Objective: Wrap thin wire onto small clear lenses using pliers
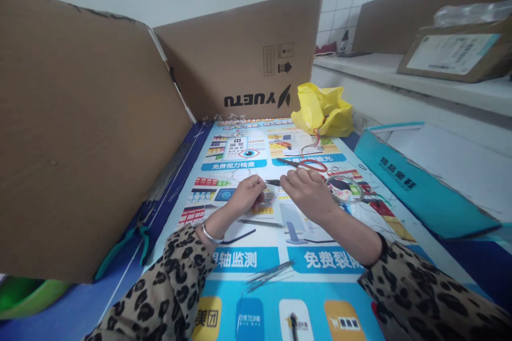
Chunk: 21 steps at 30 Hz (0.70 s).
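Note:
My left hand (250, 193) is closed in a pinch over the printed mat, and what lies between its fingertips is too small to make out. Facing it, my right hand (307, 190) wraps round a tool whose dark pointed nose (273, 183) looks like needle-nose pliers; its handles are hidden in the palm. The nose reaches almost to my left fingertips. Just beyond my right hand lie red-handled scissors (314, 165). Beneath my hands is a short bundle of thin wires (262, 223), and a second wire bundle (270, 275) lies nearer to me.
Teal-handled pliers (144, 245) lie at left beside a tall cardboard panel (80, 133). A clear round dish or roll (362, 192) sits right of my right hand. Behind stand a yellow plastic bag (322, 109) and tangled wire pieces (228, 118). A teal box (424, 186) flanks the right side.

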Tool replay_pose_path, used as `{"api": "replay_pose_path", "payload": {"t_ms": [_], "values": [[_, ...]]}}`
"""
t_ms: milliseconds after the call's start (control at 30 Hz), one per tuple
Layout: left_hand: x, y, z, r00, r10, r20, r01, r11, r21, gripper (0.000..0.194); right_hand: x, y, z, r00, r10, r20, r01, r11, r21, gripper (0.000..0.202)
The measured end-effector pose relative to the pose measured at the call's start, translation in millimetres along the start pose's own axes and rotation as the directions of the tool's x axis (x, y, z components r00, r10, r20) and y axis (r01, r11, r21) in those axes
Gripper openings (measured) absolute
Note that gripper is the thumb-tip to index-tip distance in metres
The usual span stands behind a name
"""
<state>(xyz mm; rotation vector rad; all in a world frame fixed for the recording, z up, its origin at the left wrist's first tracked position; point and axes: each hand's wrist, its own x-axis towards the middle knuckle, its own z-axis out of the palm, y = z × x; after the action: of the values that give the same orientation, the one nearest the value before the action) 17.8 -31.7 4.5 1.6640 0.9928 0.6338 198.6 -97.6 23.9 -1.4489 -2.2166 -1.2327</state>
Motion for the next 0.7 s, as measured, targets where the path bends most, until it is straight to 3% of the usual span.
{"api": "replay_pose_path", "payload": {"t_ms": [367, 567, 700], "values": [[1.3, -0.7, -2.0, 1.0, 0.013, 0.003, -0.013, 0.998, 0.063, 0.012, -2.2, -1.8, 0.9, 0.999, -0.049, -0.025, 0.049, 0.998, 0.027, 0.02], [1.1, 1.0, -0.9, 0.999, 0.036, -0.026, -0.028, 0.963, 0.268, 0.012, -0.7, -1.1, 0.6, 0.998, -0.057, -0.008, 0.057, 0.998, 0.042, 0.019], [1.6, 4.8, -0.3, 0.993, 0.097, -0.065, -0.055, 0.882, 0.469, 0.012, 0.8, -0.5, -1.1, 0.999, -0.046, 0.019, 0.044, 0.993, 0.107, 0.015]]}}
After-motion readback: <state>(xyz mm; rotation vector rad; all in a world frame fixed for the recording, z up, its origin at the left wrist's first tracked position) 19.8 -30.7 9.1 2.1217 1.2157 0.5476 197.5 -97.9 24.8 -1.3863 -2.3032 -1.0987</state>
